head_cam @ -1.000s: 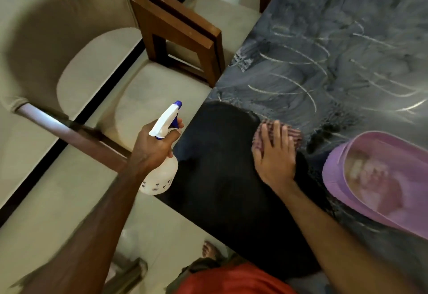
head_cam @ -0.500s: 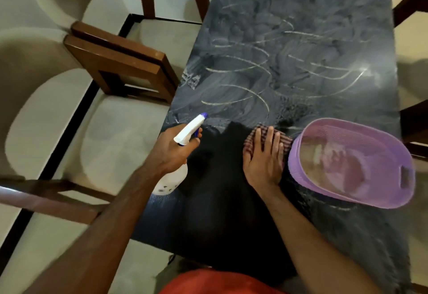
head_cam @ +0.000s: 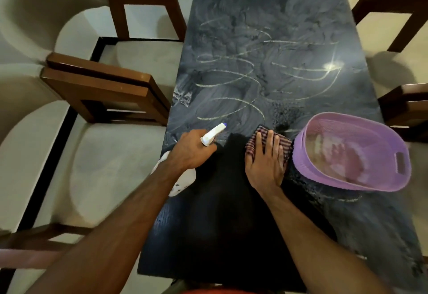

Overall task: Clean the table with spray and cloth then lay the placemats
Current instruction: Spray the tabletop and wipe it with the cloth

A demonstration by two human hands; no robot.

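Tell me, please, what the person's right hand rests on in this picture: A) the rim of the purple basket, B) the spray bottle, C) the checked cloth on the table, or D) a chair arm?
C: the right hand lies flat, fingers straight, on the checked cloth, beside the purple basket; the left hand grips the spray bottle.

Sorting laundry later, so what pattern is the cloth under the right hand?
The cloth is checked, dark red and white, clearest in the head view.
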